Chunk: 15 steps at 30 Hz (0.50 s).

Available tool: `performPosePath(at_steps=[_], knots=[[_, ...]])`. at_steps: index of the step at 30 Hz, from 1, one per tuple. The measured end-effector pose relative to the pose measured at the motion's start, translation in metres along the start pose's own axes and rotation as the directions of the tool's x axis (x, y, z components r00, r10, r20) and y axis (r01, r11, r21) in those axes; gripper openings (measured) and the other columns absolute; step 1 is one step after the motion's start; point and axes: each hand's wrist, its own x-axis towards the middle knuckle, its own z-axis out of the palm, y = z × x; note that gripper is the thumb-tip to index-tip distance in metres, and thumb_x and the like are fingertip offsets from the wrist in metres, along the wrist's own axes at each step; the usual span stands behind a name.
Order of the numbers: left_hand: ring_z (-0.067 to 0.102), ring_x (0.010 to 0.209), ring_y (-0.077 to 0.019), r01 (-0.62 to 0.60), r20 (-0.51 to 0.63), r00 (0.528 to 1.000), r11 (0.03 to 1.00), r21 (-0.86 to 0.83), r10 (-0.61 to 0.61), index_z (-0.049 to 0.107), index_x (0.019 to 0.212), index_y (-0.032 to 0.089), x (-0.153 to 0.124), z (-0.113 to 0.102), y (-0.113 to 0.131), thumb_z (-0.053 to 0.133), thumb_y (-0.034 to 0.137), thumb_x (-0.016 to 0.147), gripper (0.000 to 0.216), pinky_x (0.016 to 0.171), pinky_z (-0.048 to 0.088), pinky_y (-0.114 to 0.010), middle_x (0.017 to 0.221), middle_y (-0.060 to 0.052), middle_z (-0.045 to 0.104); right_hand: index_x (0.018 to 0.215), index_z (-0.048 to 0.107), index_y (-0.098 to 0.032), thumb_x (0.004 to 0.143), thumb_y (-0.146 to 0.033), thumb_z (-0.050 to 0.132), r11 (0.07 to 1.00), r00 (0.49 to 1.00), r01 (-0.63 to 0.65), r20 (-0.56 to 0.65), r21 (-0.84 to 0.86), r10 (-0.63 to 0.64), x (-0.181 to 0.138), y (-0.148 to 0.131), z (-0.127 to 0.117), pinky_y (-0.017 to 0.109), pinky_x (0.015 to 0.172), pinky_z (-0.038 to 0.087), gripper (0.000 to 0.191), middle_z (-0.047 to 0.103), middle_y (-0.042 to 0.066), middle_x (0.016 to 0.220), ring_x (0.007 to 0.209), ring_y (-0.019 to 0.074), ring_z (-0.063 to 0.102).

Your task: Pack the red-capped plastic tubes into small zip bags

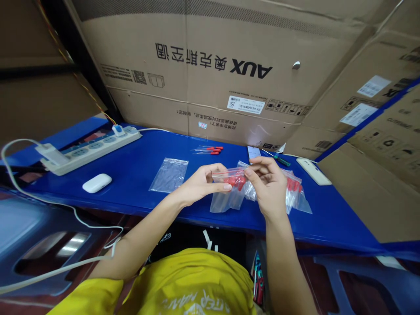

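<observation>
Between my two hands is a clear zip bag point(226, 202) with red-handled pieces inside, its zip edge along the top. My left hand point(205, 181) pinches the bag's left end between thumb and fingers. At the right end of the zip, my right hand point(267, 183) has thumb and forefinger closed on the edge. Filled zip bags point(294, 186) with red pieces lie beside and partly behind my right hand. An empty zip bag point(169, 175) lies flat left of my left hand. Farther back are several loose red-handled thin tools point(213, 150), their shafts pointing left.
A power strip point(95, 148) with a plugged-in white charger stands at the left, near a white earbud case point(97, 183). Behind my right hand are a phone point(253, 153) and a green-handled screwdriver point(282, 160). A cream-coloured device point(313, 171) lies right. Large cardboard point(203, 87) walls the blue table's back.
</observation>
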Motion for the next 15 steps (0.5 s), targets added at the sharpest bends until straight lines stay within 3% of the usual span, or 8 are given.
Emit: performPosePath(at_steps=[9, 12, 15], knots=[[0.068, 0.082, -0.0165, -0.114, 0.079, 0.991, 0.989, 0.090, 0.107, 0.069, 0.105, 0.018, -0.0022, -0.0016, 0.0015, 0.086, 0.040, 0.092, 0.030, 0.076, 0.053, -0.029, 0.091, -0.003, 0.073, 0.114, 0.070, -0.026, 0.100, -0.042, 0.077, 1.000, 0.999, 0.018, 0.032, -0.022, -0.017, -0.0003, -0.0021, -0.0017, 0.029, 0.068, 0.061, 0.022, 0.074, 0.001, 0.088, 0.075, 0.0172, 0.072], [0.069, 0.084, -0.0170, -0.173, 0.088, 0.982, 0.981, 0.092, 0.165, 0.072, 0.106, 0.018, -0.0003, -0.0009, 0.0019, 0.085, 0.039, 0.094, 0.028, 0.079, 0.056, -0.030, 0.096, -0.005, 0.074, 0.119, 0.073, -0.026, 0.096, -0.047, 0.080, 0.998, 0.981, -0.063, 0.187, 0.019, 0.058, 0.0008, -0.0037, -0.0046, 0.030, 0.069, 0.062, 0.032, 0.078, 0.003, 0.097, 0.081, 0.0192, 0.074], [0.069, 0.082, -0.0161, -0.190, 0.070, 0.980, 0.978, 0.090, 0.184, 0.072, 0.106, 0.018, 0.0011, 0.0004, 0.0012, 0.086, 0.039, 0.093, 0.028, 0.079, 0.058, -0.030, 0.098, -0.005, 0.074, 0.105, 0.079, -0.025, 0.094, -0.047, 0.083, 0.994, 0.949, -0.111, 0.299, 0.020, 0.100, 0.0013, -0.0057, -0.0062, 0.032, 0.070, 0.063, 0.025, 0.080, 0.003, 0.094, 0.080, 0.0202, 0.075]])
